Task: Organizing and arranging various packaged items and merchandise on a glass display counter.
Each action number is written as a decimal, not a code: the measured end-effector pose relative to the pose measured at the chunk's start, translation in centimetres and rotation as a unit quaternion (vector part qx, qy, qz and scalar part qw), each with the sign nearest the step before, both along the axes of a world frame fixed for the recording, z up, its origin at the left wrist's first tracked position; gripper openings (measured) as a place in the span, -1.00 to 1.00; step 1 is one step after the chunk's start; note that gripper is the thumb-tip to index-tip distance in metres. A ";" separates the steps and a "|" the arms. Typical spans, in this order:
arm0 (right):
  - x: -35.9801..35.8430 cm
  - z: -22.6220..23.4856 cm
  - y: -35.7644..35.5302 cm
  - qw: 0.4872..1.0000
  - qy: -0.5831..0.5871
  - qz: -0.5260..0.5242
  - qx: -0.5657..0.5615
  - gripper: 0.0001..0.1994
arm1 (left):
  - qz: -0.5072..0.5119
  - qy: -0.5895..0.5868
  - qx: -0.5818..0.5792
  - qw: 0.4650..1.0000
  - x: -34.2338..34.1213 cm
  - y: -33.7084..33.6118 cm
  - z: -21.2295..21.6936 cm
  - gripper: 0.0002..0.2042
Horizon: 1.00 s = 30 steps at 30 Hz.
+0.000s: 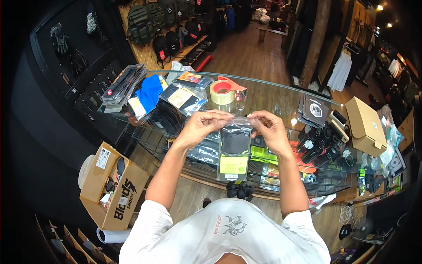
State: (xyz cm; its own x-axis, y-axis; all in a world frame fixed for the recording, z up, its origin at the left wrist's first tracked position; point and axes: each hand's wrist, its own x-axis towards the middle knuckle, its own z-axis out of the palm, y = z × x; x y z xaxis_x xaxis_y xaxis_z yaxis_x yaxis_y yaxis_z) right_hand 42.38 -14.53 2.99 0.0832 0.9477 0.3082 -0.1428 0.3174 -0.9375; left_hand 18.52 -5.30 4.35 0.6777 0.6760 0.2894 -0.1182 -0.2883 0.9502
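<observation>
I hold a clear plastic bag (234,152) upright over the glass counter (272,99). It contains a dark folded item with a yellow-green card at the bottom. My left hand (203,125) pinches the bag's top left corner. My right hand (268,127) pinches the top right corner. Both hands meet along the bag's top edge.
A roll of tan tape in a red dispenser (225,91) sits behind my hands. Packaged items and a blue cloth (148,93) lie at the left of the counter. A closed cardboard box (365,125) and a dark packet (314,110) are at right. An open shoe box (113,187) stands on the floor at left.
</observation>
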 end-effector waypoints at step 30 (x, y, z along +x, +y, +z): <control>3.5 -3.7 2.4 0.953 -0.209 -0.152 -0.157 -0.88 | 0.150 0.296 0.451 0.829 4.7 -4.0 -2.8 -0.37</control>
